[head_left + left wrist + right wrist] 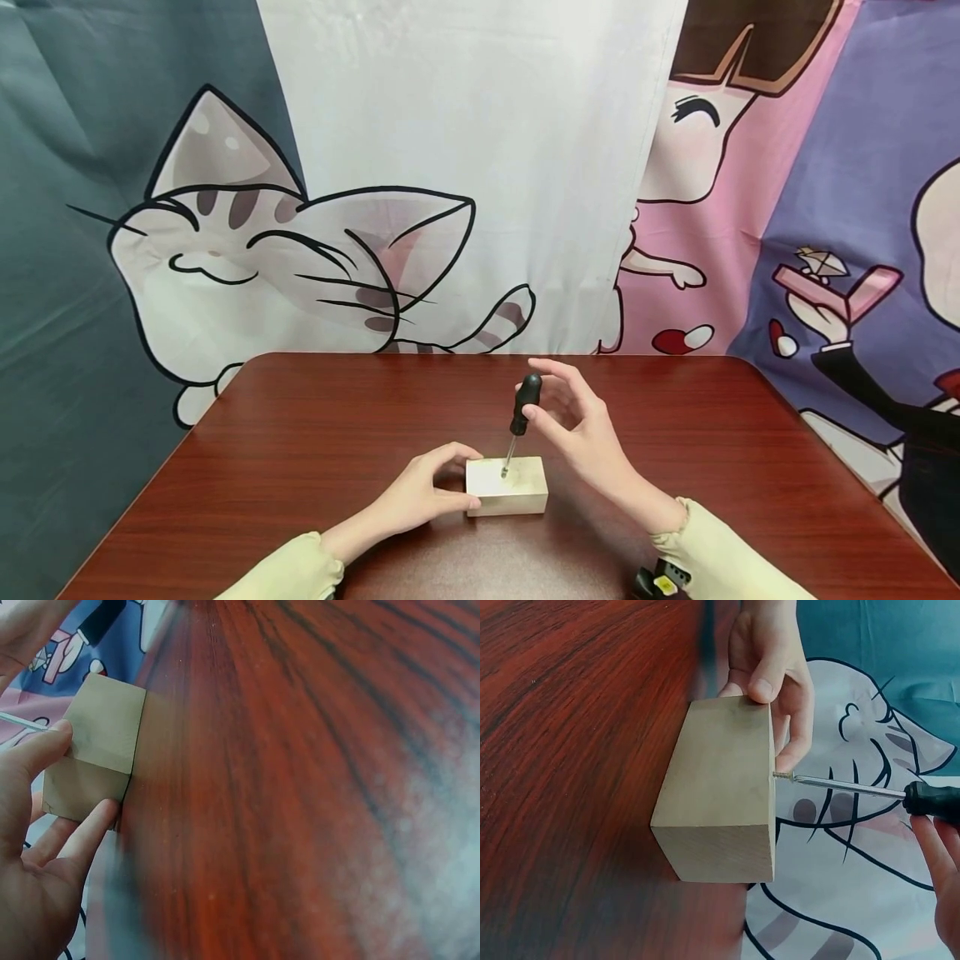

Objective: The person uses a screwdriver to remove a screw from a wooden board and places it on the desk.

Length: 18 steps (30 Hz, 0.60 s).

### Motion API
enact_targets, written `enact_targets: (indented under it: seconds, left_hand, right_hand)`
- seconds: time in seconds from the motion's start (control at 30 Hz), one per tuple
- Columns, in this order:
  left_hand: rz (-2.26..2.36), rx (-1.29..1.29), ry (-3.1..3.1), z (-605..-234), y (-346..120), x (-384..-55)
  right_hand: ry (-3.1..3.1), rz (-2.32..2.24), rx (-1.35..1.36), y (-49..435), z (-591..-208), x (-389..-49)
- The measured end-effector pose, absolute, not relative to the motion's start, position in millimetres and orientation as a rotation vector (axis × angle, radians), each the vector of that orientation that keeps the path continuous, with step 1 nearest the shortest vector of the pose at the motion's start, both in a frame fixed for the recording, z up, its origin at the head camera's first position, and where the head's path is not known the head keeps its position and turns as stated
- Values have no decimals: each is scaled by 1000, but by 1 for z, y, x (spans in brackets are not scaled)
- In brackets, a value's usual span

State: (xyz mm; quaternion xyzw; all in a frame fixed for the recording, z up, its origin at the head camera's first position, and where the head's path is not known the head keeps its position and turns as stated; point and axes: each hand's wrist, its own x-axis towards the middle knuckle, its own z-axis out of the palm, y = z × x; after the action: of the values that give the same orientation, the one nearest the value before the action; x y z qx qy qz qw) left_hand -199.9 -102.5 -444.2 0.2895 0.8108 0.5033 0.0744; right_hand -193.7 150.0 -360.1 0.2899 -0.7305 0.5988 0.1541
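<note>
A pale wooden block (507, 505) lies on the table, and my left hand (423, 492) grips its left end between thumb and fingers. From its top face a small screw (782, 775) sticks out upright. The tip of a black-handled screwdriver (526, 404) meets the screw head, its shaft leaning slightly right. My right hand (581, 425) holds the handle, thumb on the near side and fingers curled loosely behind it. In the left wrist view, thumb and fingertips press the block (109, 724) on opposite sides.
The reddish-brown wooden table (337, 417) has rounded far corners. Behind it hangs a cartoon-printed cloth (480, 108). A black device with a yellow label (664, 583) sits at the right wrist.
</note>
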Motion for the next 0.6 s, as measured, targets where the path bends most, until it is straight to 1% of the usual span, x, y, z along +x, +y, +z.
enact_targets:
  seconds: [0.4, 0.6]
  left_hand:
    - [1496, 905, 2427, -446, -103, -201]
    - [1497, 925, 2410, -445, -104, -201]
  right_hand:
    - [-2094, 1656, 965, 151, -360, -191]
    - [-2156, 1580, 816, 148, -357, -190]
